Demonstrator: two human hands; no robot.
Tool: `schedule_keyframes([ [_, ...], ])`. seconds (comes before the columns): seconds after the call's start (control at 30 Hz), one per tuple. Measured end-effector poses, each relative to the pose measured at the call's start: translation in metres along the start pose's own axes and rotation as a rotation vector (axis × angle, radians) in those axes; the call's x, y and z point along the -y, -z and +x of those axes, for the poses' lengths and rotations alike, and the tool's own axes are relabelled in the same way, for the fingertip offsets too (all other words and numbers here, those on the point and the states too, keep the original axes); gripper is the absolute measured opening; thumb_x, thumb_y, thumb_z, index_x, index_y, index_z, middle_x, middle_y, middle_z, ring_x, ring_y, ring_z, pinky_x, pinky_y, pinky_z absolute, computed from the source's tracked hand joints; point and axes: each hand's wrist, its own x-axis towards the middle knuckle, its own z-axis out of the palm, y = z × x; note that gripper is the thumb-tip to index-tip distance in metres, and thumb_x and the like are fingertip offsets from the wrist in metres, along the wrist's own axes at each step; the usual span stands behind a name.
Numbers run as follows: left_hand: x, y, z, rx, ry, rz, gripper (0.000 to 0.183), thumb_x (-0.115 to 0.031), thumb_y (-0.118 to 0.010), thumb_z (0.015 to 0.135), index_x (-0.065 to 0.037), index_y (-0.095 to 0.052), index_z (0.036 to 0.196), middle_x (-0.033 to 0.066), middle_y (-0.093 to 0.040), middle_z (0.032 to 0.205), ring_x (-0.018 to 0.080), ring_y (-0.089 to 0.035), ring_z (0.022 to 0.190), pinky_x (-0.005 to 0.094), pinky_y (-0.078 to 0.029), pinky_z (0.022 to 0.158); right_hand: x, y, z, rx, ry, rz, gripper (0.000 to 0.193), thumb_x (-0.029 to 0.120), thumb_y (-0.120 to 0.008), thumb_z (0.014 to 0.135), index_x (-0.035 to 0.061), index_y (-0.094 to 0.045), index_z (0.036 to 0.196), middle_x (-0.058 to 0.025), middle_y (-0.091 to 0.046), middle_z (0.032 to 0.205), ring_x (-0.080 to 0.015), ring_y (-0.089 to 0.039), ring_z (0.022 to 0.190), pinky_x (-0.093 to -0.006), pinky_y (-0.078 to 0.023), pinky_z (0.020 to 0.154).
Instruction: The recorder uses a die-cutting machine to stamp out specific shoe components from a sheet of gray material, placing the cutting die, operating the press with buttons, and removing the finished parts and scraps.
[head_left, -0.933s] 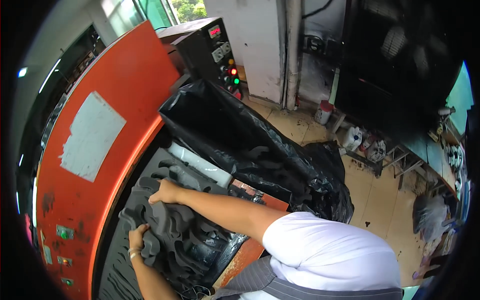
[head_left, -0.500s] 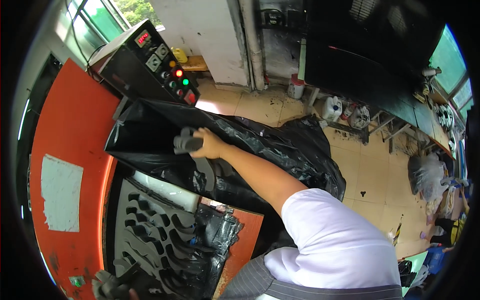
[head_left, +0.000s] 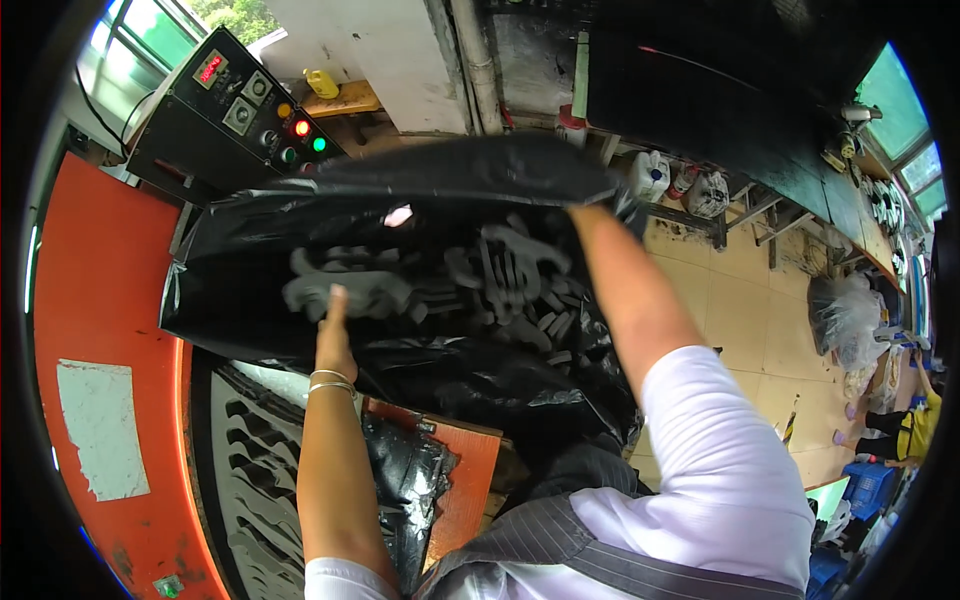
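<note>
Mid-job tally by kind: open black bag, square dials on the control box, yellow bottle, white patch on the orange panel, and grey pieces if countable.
Open black bag: 1
Square dials: 2
Yellow bottle: 1
White patch: 1
Grey pieces: overlapping, not countable
Total counted: 5

Glossy black plastic bag (head_left: 465, 165), matte grey wavy pieces (head_left: 350, 288) inside it, flat orange machine panel (head_left: 95, 285) left of it, boxy black control unit (head_left: 190, 135) with red, amber and green lights (head_left: 302, 128) beyond it, my white cloth sleeves (head_left: 715, 435) and grey pinstriped cloth apron (head_left: 530, 532) before it
</note>
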Motion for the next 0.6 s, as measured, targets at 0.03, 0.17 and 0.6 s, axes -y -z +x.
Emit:
schedule_keyframes([
  [0.03, 0.026, -0.003, 0.022, 0.096, 0.023, 0.271, 0.128, -0.075, -0.067, 0.062, 0.005, -0.012, 0.147, 0.0227, -0.019, 0.152, 0.0333, -0.016, 0.143, 0.0406, -0.017, 0.114, -0.025, 0.052, 0.025, -0.139, 0.045, -0.18, 0.08, 0.044, -0.071, 0.073, 0.0069, -0.043, 0.138, -0.0201, -0.042, 0.141, -0.0329, -0.034, 0.134, -0.0421, -0.026, 0.111],
  [0.17, 0.031, -0.024, -0.01, 0.512, 0.139, 1.385, 0.139, -0.078, -0.067, 0.057, 0.001, 0.002, 0.147, 0.0258, -0.004, 0.153, 0.0349, -0.009, 0.143, 0.0375, -0.014, 0.116, 0.014, 0.16, 0.014, -0.255, -0.117, -0.36, 0.066, 0.037, -0.068, 0.079, 0.0054, -0.047, 0.133, -0.0226, -0.045, 0.137, -0.0347, -0.037, 0.132, -0.0422, -0.03, 0.109],
  [0.6, 0.008, -0.08, -0.207, 1.009, -0.739, 1.424, 0.02, -0.017, -0.057, 0.074, -0.004, -0.071, 0.079, 0.018, -0.069, 0.087, 0.0344, -0.066, 0.088, 0.0433, -0.052, 0.075, 0.058, 0.215, -0.008, -0.143, 0.14, -0.46, 0.075, 0.044, -0.067, 0.078, -0.003, -0.046, 0.133, -0.0283, -0.047, 0.133, -0.0366, -0.043, 0.128, -0.0396, -0.033, 0.108],
])
